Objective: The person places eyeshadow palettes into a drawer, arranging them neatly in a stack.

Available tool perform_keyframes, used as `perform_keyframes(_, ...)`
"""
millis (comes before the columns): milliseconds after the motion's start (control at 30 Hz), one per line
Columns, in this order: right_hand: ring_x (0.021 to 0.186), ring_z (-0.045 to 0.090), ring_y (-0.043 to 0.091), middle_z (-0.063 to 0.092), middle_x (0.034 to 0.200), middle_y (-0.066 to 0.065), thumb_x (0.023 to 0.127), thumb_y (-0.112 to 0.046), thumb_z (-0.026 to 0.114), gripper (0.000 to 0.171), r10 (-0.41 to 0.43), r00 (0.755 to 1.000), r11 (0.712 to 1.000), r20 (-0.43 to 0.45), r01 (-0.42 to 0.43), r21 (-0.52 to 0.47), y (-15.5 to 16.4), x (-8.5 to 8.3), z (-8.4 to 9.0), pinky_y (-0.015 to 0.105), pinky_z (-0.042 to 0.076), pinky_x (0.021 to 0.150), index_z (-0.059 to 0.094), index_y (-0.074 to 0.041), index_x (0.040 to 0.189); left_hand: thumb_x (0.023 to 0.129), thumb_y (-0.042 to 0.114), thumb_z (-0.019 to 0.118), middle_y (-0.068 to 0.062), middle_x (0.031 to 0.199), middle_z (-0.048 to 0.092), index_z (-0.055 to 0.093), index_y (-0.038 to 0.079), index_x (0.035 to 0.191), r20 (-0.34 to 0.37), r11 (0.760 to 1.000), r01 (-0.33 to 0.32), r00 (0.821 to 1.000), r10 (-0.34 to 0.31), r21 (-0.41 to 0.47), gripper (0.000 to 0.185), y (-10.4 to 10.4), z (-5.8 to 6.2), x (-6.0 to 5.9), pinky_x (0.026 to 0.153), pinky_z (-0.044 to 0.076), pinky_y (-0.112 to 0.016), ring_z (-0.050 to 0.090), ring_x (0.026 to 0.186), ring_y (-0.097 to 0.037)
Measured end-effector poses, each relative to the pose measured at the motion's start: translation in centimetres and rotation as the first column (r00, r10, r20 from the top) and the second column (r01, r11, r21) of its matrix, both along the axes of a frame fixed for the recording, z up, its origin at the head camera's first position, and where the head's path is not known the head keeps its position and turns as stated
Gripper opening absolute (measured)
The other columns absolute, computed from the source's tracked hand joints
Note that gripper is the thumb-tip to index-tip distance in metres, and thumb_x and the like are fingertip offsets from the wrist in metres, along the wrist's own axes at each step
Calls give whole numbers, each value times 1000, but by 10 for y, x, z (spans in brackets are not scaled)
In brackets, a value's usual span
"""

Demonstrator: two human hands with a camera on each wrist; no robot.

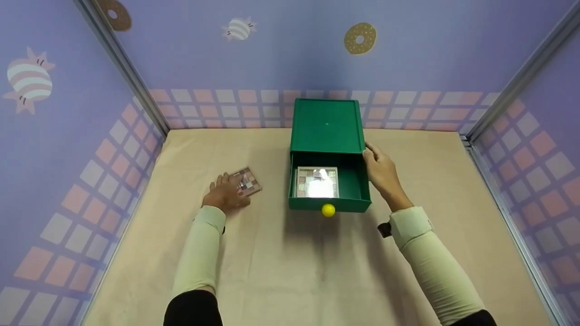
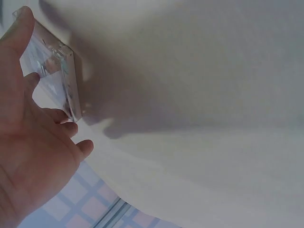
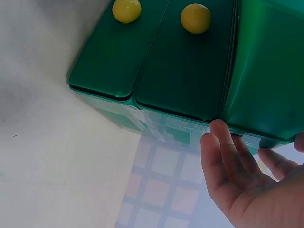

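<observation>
My left hand (image 1: 225, 193) holds an eyeshadow palette (image 1: 248, 180) with several coloured squares, low over the cloth left of the green drawer box (image 1: 327, 124). In the left wrist view the thumb lies at one edge of the clear-lidded palette (image 2: 59, 78) and the fingertips at another. The box's top drawer (image 1: 353, 181) is pulled out, with a shiny-lidded palette (image 1: 304, 183) lying in its left part. My right hand (image 1: 381, 172) rests against the box's right side, fingertips at the side edge in the right wrist view.
A yellow knob (image 1: 328, 210) sticks out from the open drawer's front. Below it, two closed drawers (image 3: 183, 71) carry yellow knobs. Cream cloth (image 1: 272, 262) covers the table. Patterned purple walls (image 1: 290, 59) stand at the back and both sides.
</observation>
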State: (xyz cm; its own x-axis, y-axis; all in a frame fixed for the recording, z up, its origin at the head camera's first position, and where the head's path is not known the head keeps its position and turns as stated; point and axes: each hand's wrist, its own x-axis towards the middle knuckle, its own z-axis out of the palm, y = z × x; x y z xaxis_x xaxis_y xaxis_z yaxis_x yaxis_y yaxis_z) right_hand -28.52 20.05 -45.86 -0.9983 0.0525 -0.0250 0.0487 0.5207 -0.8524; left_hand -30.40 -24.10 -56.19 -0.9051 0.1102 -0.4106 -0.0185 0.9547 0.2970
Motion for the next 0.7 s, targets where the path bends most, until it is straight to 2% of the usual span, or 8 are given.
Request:
perform_keyframes(100, 143, 46, 39, 43, 159, 16, 108, -44, 34, 57, -2, 1000, 1000, 0, 2, -12, -1, 1, 0, 58, 39, 116, 38, -20, 159, 94, 43, 66, -29, 167, 9, 21, 20, 164, -18, 1000, -27, 999, 28, 10, 87, -1, 1, 3, 125, 15, -63, 11, 154, -51)
perform_keyframes(200, 144, 45, 38, 44, 159, 16, 108, -45, 34, 57, -3, 1000, 1000, -3, 3, -6, -2, 1, -1, 57, 37, 118, 38, -19, 159, 93, 40, 68, -29, 162, 18, 23, 24, 164, -20, 998, -58, 998, 58, 27, 85, -1, -1, 7, 116, 32, -66, 28, 146, -52)
perform_keyframes(267, 144, 45, 38, 44, 159, 16, 108, -45, 34, 58, -5, 1000, 1000, -2, 5, -9, -2, 1, -1, 56, 37, 118, 38, -19, 159, 93, 40, 68, -29, 158, 24, 24, 24, 164, -29, 997, -68, 997, 69, 35, 85, 0, -1, 7, 111, 38, -66, 35, 140, -52)
perform_keyframes(400, 144, 45, 38, 43, 160, 16, 108, -44, 34, 57, -8, 1000, 1000, 7, 8, -21, -1, 2, -1, 56, 37, 118, 37, -19, 159, 90, 39, 73, -29, 149, 33, 30, 23, 162, -60, 995, -82, 995, 85, 57, 85, 3, -2, 9, 108, 42, -64, 41, 135, -48)
perform_keyframes(600, 147, 41, 37, 42, 161, 15, 108, -44, 33, 57, -11, 1000, 1000, -9, 11, -8, -2, 2, -1, 57, 33, 120, 38, -19, 159, 88, 38, 76, -28, 151, 29, 29, 22, 162, -45, 990, -106, 993, 110, 93, 89, 7, -4, 11, 104, 46, -62, 43, 130, -44)
perform_keyframes(700, 145, 44, 38, 44, 159, 14, 107, -46, 33, 57, -10, 1000, 1000, -14, 10, -7, -2, 3, -3, 57, 36, 119, 39, -20, 158, 88, 37, 75, -29, 149, 32, 30, 19, 161, -75, 994, -78, 994, 84, 80, 88, 6, -8, 9, 107, 43, -61, 41, 130, -45)
